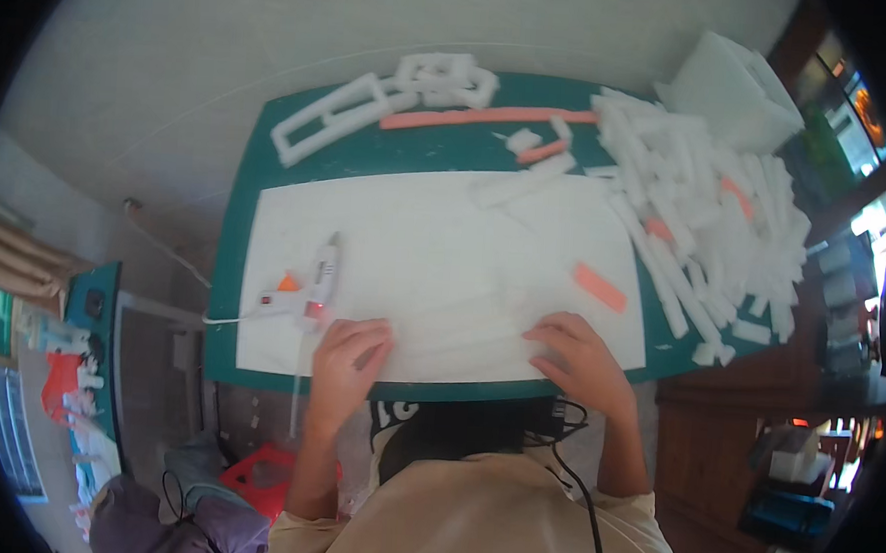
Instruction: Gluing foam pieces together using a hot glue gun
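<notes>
A pale white foam piece [459, 349] lies low on the white board [416, 215], its outline faint against the white. My left hand [351, 360] is closed at its left end, thumb and fingers curled together. At the other end my right hand [581, 362] has its fingers bent around the piece's edge. Left of my left hand, a white hot glue gun [324, 275] with an orange trigger rests on the board, a glue stick hanging from its rear. An orange-pink foam block [600, 287] lies beyond my right hand.
A big heap of white foam strips [707, 200] covers the right side of the green table mat [233, 225]. White foam frames [336, 121] and a long orange-pink strip [486, 118] lie along the far edge. A large foam block [733, 91] stands at the far right corner.
</notes>
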`<action>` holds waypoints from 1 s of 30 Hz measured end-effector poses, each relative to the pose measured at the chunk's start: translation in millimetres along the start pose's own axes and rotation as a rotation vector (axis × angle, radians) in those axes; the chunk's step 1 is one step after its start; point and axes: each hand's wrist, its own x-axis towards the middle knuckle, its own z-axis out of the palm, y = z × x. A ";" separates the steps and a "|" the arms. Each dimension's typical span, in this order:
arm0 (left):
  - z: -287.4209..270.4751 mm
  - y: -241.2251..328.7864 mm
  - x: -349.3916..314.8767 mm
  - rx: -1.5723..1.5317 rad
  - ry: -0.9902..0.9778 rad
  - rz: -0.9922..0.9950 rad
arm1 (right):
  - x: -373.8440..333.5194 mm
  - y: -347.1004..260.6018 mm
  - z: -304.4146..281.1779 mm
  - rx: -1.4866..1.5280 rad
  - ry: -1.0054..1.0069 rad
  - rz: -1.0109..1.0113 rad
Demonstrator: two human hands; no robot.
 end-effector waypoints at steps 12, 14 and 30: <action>29.6 2.6 -11.2 -0.108 0.291 0.048 | -15.6 -2.0 22.8 -0.084 0.383 -0.028; 28.1 -0.4 -14.9 -0.106 0.297 0.072 | -12.8 3.1 27.2 -0.105 0.406 -0.061; 33.8 -2.3 -23.2 -0.025 0.322 0.049 | -10.7 7.8 33.2 -0.072 0.433 -0.085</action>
